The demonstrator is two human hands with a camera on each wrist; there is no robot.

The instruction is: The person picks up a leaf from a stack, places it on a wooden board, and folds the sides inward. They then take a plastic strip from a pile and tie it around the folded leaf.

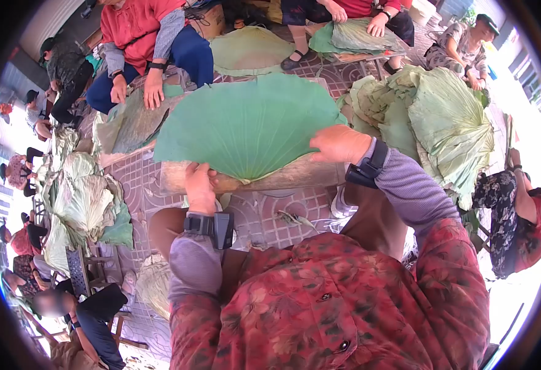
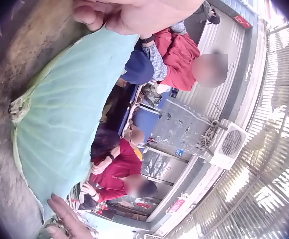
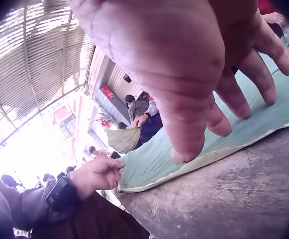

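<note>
A large green lotus leaf (image 1: 252,123), shaped like a half-round fan, lies over a wooden board (image 1: 283,175), its straight edge toward me. My left hand (image 1: 201,187) pinches that edge near its left end, fingers curled, as the right wrist view also shows at the leaf corner. Over the right end, my right hand (image 1: 338,145) rests with its fingers spread and fairly straight on the leaf; in the right wrist view the fingertips (image 3: 241,110) touch its surface. In the left wrist view the leaf's gathered stem spot (image 2: 19,109) shows at the middle of the edge.
A tall pile of lotus leaves (image 1: 449,117) stands to the right, another stack (image 1: 82,197) to the left. Across from me, people in red work at boards with leaves (image 1: 360,36). A flat leaf (image 1: 246,50) lies beyond the board on the paved floor (image 1: 264,216).
</note>
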